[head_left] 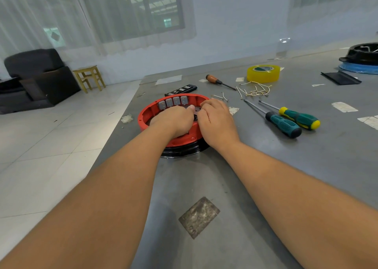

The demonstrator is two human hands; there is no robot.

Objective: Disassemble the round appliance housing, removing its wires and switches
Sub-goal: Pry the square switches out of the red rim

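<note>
Inside the red round housing (147, 113) at mid-table, left hand (176, 119) and right hand (216, 119) curl over something hidden; grip unclear. Four grey switches (172, 102) line the far wall. Steady the housing; ease parts out gently.

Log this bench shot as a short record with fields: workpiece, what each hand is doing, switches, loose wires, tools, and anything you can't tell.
workpiece: red round housing on a black base, on the grey table
left hand: inside the housing, fingers curled
right hand: over the housing's right rim, fingers curled at its centre
switches: four grey switches on the far inner wall
loose wires: wire pile beyond the housing
tools: two green screwdrivers, orange-handled screwdriver, yellow tape roll
unclear: what the fingers hold
</note>
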